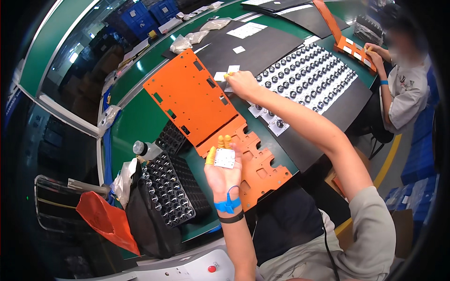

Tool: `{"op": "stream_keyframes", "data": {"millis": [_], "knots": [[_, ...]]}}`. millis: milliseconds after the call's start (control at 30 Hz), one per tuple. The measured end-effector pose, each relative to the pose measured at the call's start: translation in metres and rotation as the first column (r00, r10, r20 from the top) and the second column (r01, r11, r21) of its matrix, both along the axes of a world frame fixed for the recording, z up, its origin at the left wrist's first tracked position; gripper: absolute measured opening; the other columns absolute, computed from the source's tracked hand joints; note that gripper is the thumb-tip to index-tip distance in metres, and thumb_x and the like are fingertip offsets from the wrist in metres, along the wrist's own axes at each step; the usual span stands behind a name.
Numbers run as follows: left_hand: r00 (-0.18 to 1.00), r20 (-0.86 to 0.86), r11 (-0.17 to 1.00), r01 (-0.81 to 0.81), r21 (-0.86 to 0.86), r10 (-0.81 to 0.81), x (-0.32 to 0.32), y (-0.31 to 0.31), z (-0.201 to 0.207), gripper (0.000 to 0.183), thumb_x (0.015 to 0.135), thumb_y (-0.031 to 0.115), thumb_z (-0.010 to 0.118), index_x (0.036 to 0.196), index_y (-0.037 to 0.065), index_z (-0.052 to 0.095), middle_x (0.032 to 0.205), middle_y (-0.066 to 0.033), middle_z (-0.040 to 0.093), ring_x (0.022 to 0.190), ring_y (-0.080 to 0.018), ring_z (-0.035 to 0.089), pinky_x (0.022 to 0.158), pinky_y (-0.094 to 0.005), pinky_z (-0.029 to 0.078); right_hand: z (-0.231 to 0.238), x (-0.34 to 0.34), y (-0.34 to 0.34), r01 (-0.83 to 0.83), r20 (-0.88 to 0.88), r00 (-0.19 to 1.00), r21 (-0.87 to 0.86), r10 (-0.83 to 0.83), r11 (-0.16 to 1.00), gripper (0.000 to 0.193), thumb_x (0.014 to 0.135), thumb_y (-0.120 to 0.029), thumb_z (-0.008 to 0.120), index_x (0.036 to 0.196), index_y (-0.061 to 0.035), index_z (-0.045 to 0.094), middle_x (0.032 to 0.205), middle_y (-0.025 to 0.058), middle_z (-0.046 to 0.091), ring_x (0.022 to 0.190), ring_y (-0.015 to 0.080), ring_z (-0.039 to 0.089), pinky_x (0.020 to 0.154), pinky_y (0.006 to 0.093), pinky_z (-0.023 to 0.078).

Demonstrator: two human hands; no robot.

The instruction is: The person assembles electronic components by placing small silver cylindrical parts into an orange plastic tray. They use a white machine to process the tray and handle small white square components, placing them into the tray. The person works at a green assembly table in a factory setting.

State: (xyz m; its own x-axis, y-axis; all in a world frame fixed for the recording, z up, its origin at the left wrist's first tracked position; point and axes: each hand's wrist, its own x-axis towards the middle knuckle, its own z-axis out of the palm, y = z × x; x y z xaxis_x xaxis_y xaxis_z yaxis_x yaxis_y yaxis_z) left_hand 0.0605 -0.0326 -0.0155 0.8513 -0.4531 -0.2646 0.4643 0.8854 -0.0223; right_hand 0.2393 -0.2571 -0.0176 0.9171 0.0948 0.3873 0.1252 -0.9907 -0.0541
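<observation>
My left hand [223, 175] is palm up with fingers partly curled, holding a white square board [224, 158] with small holes. Yellow covers sit on several of its fingertips, and a blue band with a dark one circles the wrist. Across the orange fixture, my right hand [243, 85] is closed in a pinch, its yellow-covered fingertips at small white square pieces [220, 76] on the black sheet. What the pinch holds is hidden. Between my hands lies the orange fixture: a raised flat lid [192, 98] with slots, and a base [255, 161] with notches and recesses.
Rows of white boards with round black parts [304, 77] cover a black mat at right. Black trays of round parts [168, 189] stand left, beside a clear bottle [146, 150] and red bag [105, 218]. A co-worker [405, 79] handles another orange fixture [354, 50] at far right.
</observation>
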Motion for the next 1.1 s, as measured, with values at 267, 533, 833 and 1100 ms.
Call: {"op": "stream_keyframes", "data": {"millis": [267,533,833,1100], "knots": [[1.000,-0.008,1.000,-0.019,-0.023,0.019,0.006,0.001,0.000,0.028,0.099,0.014,0.049,0.118,-0.005,0.058,0.121,-0.0195,0.060,0.105,-0.0297,0.058,0.094,-0.0424,0.052,-0.008,-0.011,-0.001,-0.156,-0.028,0.988,-0.165,0.154,0.974,0.019,0.084,-0.026,0.070,0.081,-0.0064,0.072,0.084,0.0129,0.072,0.083,0.0309,0.072,0.072,0.0403,0.058],[0.996,0.035,0.995,0.081,0.050,-0.083,0.008,0.000,-0.005,0.028,0.097,0.013,0.051,0.119,-0.003,0.058,0.120,-0.0162,0.059,0.096,-0.0253,0.055,0.075,-0.0328,0.048,0.020,-0.014,-0.021,-0.310,-0.061,0.950,-0.078,0.306,0.948,0.013,0.082,-0.014,0.065,0.086,-0.0024,0.069,0.080,0.0163,0.069,0.079,0.0343,0.070,0.070,0.0437,0.056],[0.994,0.061,0.977,0.081,0.199,-0.095,-0.001,-0.019,0.010,0.036,0.103,0.024,0.044,0.127,-0.001,0.053,0.127,-0.0163,0.059,0.113,-0.0306,0.057,0.092,-0.0416,0.052,0.058,-0.120,-0.006,-0.508,0.444,0.811,0.208,0.382,0.836,0.020,0.088,-0.011,0.063,0.107,-0.0084,0.070,0.081,0.0122,0.071,0.070,0.0282,0.070,0.060,0.0402,0.054],[0.988,0.136,0.943,0.024,0.331,-0.073,-0.008,-0.034,0.002,0.038,0.105,0.035,0.038,0.123,0.008,0.056,0.121,-0.0072,0.063,0.112,-0.0249,0.061,0.095,-0.0417,0.051,0.042,-0.194,0.028,-0.666,0.188,0.716,-0.108,0.673,0.738,0.040,0.088,-0.029,0.067,0.114,0.0013,0.065,0.115,0.0238,0.065,0.113,0.0347,0.063,0.094,0.0429,0.053]]}}
